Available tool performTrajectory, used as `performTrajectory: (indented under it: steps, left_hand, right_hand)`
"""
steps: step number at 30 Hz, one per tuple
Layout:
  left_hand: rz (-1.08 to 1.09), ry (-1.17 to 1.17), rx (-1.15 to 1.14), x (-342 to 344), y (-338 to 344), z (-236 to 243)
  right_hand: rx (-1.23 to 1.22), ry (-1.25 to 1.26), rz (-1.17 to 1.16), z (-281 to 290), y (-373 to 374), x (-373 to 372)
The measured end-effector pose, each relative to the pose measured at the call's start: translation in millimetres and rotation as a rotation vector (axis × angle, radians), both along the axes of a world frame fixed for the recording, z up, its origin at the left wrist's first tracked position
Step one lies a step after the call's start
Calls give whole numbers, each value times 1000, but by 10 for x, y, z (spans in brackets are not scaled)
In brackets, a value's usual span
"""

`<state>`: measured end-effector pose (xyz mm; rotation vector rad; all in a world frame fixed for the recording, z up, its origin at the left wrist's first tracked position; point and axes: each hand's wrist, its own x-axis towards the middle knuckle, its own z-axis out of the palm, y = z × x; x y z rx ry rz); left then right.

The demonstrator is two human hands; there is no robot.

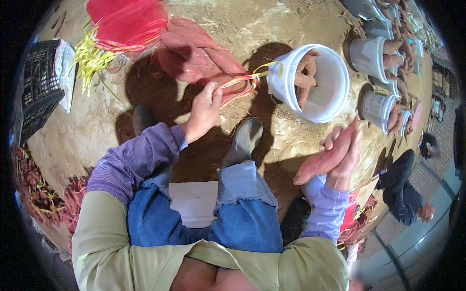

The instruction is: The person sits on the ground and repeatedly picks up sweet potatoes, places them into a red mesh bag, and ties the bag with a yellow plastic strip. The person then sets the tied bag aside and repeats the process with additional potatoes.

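My left hand (201, 109) is closed on the mouth edge of a red mesh bag (213, 60), which spreads out on the ground beyond it. Sweet potatoes seem to lie inside the bag; its mesh blurs them. Yellow and white strings show at the bag's mouth, close to a white bucket. My right hand (347, 160) grips a large reddish sweet potato (323, 157), held in the air to the right of my knees. In front of that hand, the white bucket (335, 99) leans toward me with a few sweet potatoes (304, 80) in it.
Flat red mesh bags (126, 24) and yellow ties (92, 58) lie at the far left, beside a black crate (41, 92). White buckets (369, 58) of sweet potatoes line the right. Filled red bags (73, 203) stand at left. Another person (403, 194) is at far right.
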<state>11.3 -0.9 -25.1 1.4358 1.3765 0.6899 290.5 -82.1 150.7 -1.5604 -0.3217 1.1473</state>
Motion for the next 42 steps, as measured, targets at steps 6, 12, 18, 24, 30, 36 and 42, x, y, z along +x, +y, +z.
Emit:
performTrajectory:
  steps: [6, 12, 18, 24, 30, 36, 42]
  left_hand:
    - [-12, -18, -59, 71, -85, 36]
    - [-64, 17, -85, 84, -117, 51]
    - [-44, -21, -57, 132, -115, 35]
    - [-74, -16, -53, 249, -108, 65]
    - [-39, -29, -55, 79, -99, 24]
    - [-44, -37, -79, 171, -138, -24]
    - [-135, 76, 18, 99, -111, 92]
  right_hand:
    - [-335, -97, 291, -645, -613, -148]
    - [-453, -100, 497, -1444, -326, -462]
    - [-403, -541, 522, -2466, -149, -241]
    - [-204, -284, -11, -2790, -495, 381]
    - [-608, -661, 188, -2096, -812, -161]
    - [-475, -579, 405, -2267, -1322, -466]
    - [-376, -322, 519, -1344, -999, -533]
